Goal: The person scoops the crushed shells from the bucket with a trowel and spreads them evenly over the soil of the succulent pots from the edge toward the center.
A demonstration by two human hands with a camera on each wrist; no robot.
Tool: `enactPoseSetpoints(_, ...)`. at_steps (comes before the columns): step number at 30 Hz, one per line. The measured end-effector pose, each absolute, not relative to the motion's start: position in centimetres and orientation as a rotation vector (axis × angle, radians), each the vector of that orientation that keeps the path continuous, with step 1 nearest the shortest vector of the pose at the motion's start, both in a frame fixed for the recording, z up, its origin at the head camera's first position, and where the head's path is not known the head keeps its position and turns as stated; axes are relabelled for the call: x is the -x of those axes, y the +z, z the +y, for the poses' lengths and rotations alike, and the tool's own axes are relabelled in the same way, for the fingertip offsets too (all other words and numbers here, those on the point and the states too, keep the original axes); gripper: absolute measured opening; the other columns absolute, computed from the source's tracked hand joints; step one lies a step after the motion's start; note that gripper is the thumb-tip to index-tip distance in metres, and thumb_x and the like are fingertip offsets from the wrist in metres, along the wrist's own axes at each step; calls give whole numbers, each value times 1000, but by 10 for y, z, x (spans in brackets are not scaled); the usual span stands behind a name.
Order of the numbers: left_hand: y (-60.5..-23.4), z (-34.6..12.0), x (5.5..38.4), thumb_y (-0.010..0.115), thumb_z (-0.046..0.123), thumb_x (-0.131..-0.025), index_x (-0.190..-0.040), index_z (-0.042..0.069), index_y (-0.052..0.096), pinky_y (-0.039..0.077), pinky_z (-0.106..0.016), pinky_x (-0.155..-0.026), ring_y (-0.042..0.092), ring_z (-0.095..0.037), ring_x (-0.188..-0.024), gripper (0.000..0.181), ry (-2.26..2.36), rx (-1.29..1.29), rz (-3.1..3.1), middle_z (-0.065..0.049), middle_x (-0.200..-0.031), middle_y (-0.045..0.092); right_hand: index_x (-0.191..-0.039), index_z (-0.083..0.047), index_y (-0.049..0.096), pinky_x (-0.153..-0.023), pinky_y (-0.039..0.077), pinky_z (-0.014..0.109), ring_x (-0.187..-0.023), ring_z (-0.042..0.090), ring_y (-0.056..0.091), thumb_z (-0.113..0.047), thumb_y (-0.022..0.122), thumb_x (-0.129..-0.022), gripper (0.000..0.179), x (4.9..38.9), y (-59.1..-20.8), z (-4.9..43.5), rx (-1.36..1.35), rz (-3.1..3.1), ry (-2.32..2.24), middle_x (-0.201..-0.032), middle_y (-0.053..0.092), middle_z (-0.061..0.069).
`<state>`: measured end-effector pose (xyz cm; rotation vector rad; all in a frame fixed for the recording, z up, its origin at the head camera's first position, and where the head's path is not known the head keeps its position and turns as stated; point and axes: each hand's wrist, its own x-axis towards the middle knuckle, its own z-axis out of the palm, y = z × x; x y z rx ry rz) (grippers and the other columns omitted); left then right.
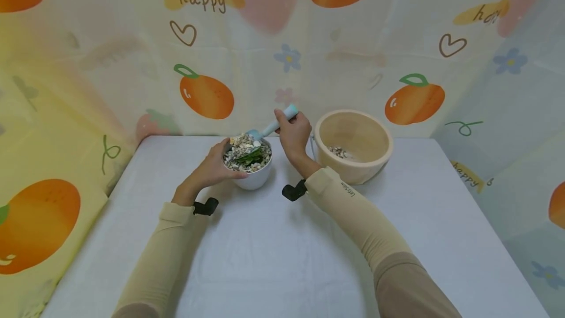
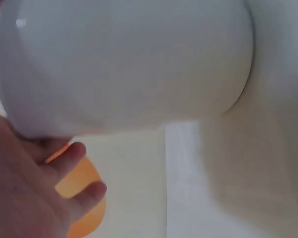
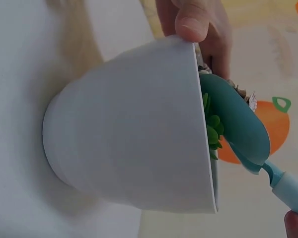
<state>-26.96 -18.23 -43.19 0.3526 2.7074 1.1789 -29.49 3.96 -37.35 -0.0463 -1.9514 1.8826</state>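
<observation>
A white flowerpot (image 1: pixel 252 180) stands on the table, filled near its rim with small pale pebbles (image 1: pixel 242 145) around a green leafy plant (image 1: pixel 250 158). My left hand (image 1: pixel 215 164) grips the pot's rim from the left, thumb toward the front. In the right wrist view, that thumb lies over the edge of the pot (image 3: pixel 129 129). My right hand (image 1: pixel 295 134) holds the light blue handle of a small garden trowel (image 1: pixel 270 125). Its teal scoop (image 3: pixel 238 119) lies over the pot's mouth beside the plant, with some pebbles at its edge.
Right of the pot, a large beige round planter (image 1: pixel 366 168) holds a small heap of pebbles (image 1: pixel 340 152) at its bottom. A white cloth covers the table (image 1: pixel 273 259). Fruit-printed fabric (image 1: pixel 335 72) hangs behind and along both sides.
</observation>
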Motion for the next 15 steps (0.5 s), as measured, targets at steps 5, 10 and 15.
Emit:
enactPoseSetpoints(5, -431, -187, 277, 85, 40, -71, -157, 6, 3, 19, -61, -118, 14, -38, -148, 124, 1203, -432, 2635, -22, -161, 10, -81, -3, 60, -60, 59, 28, -58, 23, 67, -25, 70, -90, 26, 295, -373, 38, 52, -1940, 1880, -62, 58, 5)
enactPoseSetpoints(10, -434, -186, 277, 87, 36, -70, -156, 8, 11, 21, -60, -117, 21, -37, -146, 118, 1307, -425, 2612, -20, -159, 19, -81, -4, 61, -59, 59, 28, -61, 27, 68, -26, 71, -90, 26, 294, -373, 35, 32, -1942, 1875, -62, 57, 3)
enactPoseSetpoints(15, -439, -179, 272, 89, 39, -66, -152, 9, 25, 28, -58, -114, 33, -33, -137, 111, 1386, -412, 2674, -16, -149, 35, -82, -3, 61, -59, 58, 26, -54, 14, 63, -26, 71, -90, 27, 293, -374, 34, 5, -1940, 1867, -63, 58, 4)
